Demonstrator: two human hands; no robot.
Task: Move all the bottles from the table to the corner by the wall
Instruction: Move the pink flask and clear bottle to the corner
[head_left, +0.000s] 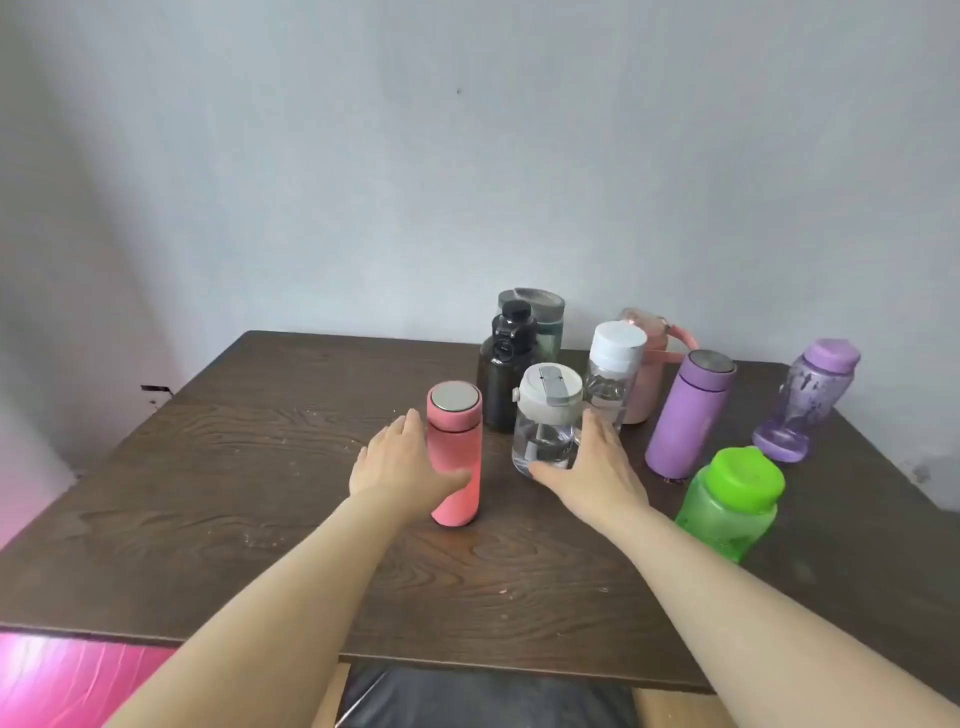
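Note:
Several bottles stand on a dark wooden table (234, 467), grouped at its back right by the wall. My left hand (400, 462) wraps the coral-pink flask (457, 426), thumb across its lower front. My right hand (592, 467) curls around a clear bottle with a beige flip lid (543, 431); both bottles stand on the table. Behind them are a black bottle (501, 374), a grey-green lidded one (540, 317), a clear white-capped bottle (613, 374) and a pale pink bottle with a strap (647, 374). On the right stand a purple flask (685, 421), a translucent purple bottle (802, 405) and a green bottle (727, 504).
A grey wall (467, 182) rises right behind the table, meeting a side wall at the left. The table's left half is bare wood. A pink surface (62, 680) lies below the front left edge, and a dark cushion (483, 696) sits under the front edge.

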